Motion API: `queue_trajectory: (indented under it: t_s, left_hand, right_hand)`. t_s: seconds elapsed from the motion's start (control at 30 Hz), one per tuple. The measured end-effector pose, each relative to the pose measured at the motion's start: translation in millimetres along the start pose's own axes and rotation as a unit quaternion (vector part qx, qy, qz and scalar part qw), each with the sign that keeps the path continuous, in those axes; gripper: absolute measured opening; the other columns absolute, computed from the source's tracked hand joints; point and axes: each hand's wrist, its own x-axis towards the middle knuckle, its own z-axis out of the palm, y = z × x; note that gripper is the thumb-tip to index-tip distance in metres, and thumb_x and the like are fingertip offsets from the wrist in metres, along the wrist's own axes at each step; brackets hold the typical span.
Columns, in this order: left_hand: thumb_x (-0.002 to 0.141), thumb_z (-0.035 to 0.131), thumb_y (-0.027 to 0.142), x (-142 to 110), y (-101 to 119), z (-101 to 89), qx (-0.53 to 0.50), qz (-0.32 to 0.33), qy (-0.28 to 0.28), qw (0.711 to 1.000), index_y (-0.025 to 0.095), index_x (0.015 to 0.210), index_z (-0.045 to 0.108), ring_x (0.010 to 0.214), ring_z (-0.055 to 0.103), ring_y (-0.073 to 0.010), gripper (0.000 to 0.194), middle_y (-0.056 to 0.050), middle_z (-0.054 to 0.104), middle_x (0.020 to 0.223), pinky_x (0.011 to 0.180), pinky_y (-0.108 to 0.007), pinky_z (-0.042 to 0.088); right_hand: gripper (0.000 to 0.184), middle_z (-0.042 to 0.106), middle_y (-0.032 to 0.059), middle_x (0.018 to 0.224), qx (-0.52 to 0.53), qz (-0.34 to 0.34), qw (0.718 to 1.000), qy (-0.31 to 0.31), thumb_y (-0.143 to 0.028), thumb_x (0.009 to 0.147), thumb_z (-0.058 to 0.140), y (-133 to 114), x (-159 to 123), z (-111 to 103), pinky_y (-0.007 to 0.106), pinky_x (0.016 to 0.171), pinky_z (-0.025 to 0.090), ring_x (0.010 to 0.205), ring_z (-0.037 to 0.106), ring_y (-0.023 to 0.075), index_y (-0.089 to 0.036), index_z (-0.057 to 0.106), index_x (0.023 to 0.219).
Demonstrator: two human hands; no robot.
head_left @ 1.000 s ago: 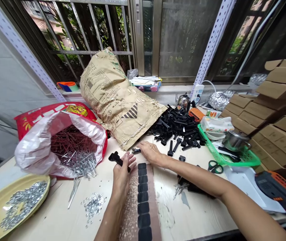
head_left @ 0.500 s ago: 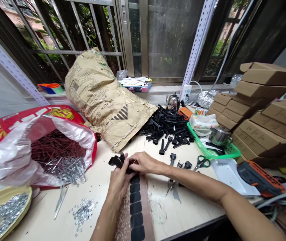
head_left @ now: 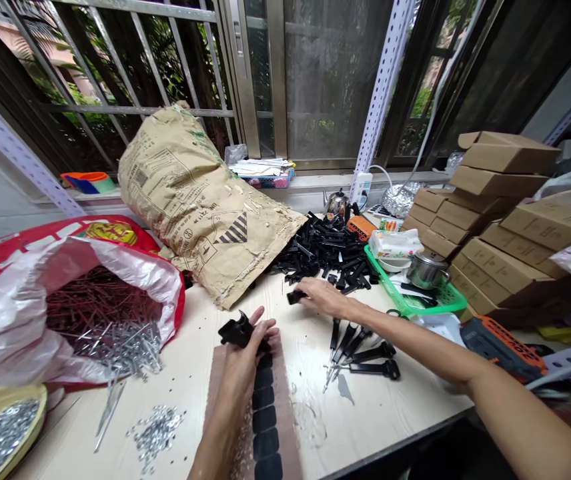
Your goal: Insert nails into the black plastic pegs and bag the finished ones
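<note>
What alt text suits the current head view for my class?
A person's left hand holds a black part by a row of black squares; the right hand touches a black piece near a black heap. An open bag of metal rods lies at left.

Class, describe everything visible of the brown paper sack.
The sack is tan, creased and papery, with dark print, a striped diamond and some green near the top. It slumps, tilted, on the table before the window, its lower end frayed, beside the heap of black parts; whether it touches them is unclear.
</note>
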Motion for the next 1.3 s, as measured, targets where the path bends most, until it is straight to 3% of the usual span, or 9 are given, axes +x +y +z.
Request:
queue_trajectory:
  t_s: [0.07,0.17,0.37,0.6,0.73,0.93,1.0,1.1,1.3]
  left_hand:
    - [0.067,0.076,0.032,-1.5,-5.9,5.9,0.063,0.029,0.004,0.998,0.020,0.109,0.064,0.095,0.064,-0.0223,0.045,-0.008,0.068,0.100,0.078,-0.030,0.052]
    - [0.063,0.077,0.035,-2.6,-11.9,6.0,0.117,0.016,0.014,0.993,0.016,0.089,0.069,0.086,0.065,-0.0245,0.034,-0.008,0.070,0.084,0.069,-0.030,0.053]
    - [0.063,0.079,0.026,-1.6,-5.7,-3.5,-0.059,-0.010,-0.011,0.998,0.015,0.096,0.062,0.070,0.067,-0.0194,0.039,-0.003,0.067,0.075,0.069,-0.033,0.054]
    - [0.069,0.075,0.024,-2.0,-7.8,2.6,-0.122,-0.098,-0.019,0.987,0.012,0.096,0.062,0.079,0.069,-0.0237,0.032,-0.012,0.070,0.091,0.068,-0.032,0.056]
    - [0.071,0.073,0.022,-0.9,-9.9,6.0,-0.135,-0.092,-0.015,0.986,0.014,0.110,0.059,0.088,0.069,-0.0242,0.042,-0.015,0.069,0.104,0.077,-0.033,0.055]
    - [0.061,0.080,0.021,-0.4,-20.4,11.8,-0.149,-0.067,-0.037,0.986,0.014,0.105,0.063,0.098,0.066,-0.0234,0.047,-0.011,0.070,0.103,0.085,-0.031,0.051]
    - [0.058,0.082,0.021,-2.3,-20.7,7.2,-0.128,-0.068,-0.030,0.989,0.015,0.099,0.062,0.094,0.066,-0.0235,0.047,-0.009,0.071,0.094,0.083,-0.032,0.051]
    - [0.058,0.081,0.024,-5.0,-17.8,-3.2,-0.092,-0.048,-0.016,0.994,0.017,0.099,0.059,0.083,0.067,-0.0220,0.047,-0.005,0.070,0.082,0.074,-0.035,0.053]
    - [0.057,0.079,0.024,-10.3,-12.9,-17.5,0.107,0.126,0.115,0.979,0.018,0.080,0.065,0.085,0.063,-0.0217,0.027,-0.004,0.068,0.084,0.083,-0.033,0.048]
  right_hand:
    - [0.019,0.062,0.0044,0.088,0.158,0.008,0.986,0.049,-0.024,0.087,0.051,-25.2,3.5,7.3,0.022,0.066,0.042,0.076,0.056,0.0128,-0.013,0.059,0.099]
    - [0.026,0.064,0.0029,0.087,0.326,-0.009,0.944,0.045,-0.028,0.091,0.043,-42.4,2.7,11.6,0.020,0.061,0.043,0.074,0.059,0.0119,-0.013,0.059,0.105]
    - [0.026,0.065,0.0115,0.101,0.094,0.277,0.954,0.063,-0.034,0.088,0.050,14.2,-15.7,-6.6,0.033,0.086,0.039,0.103,0.058,0.0244,-0.017,0.062,0.104]
    - [0.039,0.065,0.0133,0.092,0.099,0.372,0.919,0.078,-0.016,0.077,0.053,42.6,-29.0,3.5,0.032,0.073,0.043,0.088,0.062,0.0256,-0.011,0.048,0.115]
    - [0.041,0.063,0.0051,0.086,0.166,0.319,0.926,0.116,-0.027,0.086,0.047,6.6,-38.0,2.6,0.025,0.069,0.045,0.078,0.061,0.0160,-0.012,0.040,0.124]
    - [0.024,0.062,0.0044,0.092,0.278,-0.045,0.954,0.100,-0.027,0.089,0.049,-62.5,-39.0,12.9,0.025,0.069,0.046,0.077,0.058,0.0136,-0.019,0.058,0.110]
    - [0.021,0.062,0.0038,0.094,0.203,-0.073,0.975,0.052,-0.025,0.092,0.046,-50.4,-30.1,13.5,0.024,0.073,0.045,0.082,0.059,0.0132,-0.020,0.061,0.106]
    - [0.027,0.060,0.0044,0.100,-0.026,0.051,0.998,0.011,-0.019,0.095,0.038,-4.6,-13.3,11.7,0.023,0.073,0.042,0.087,0.057,0.0130,-0.021,0.061,0.109]
    - [0.028,0.056,0.0089,0.099,-0.111,0.049,0.992,-0.024,-0.007,0.088,0.043,55.6,11.7,22.7,0.027,0.069,0.038,0.091,0.052,0.0198,-0.019,0.060,0.106]
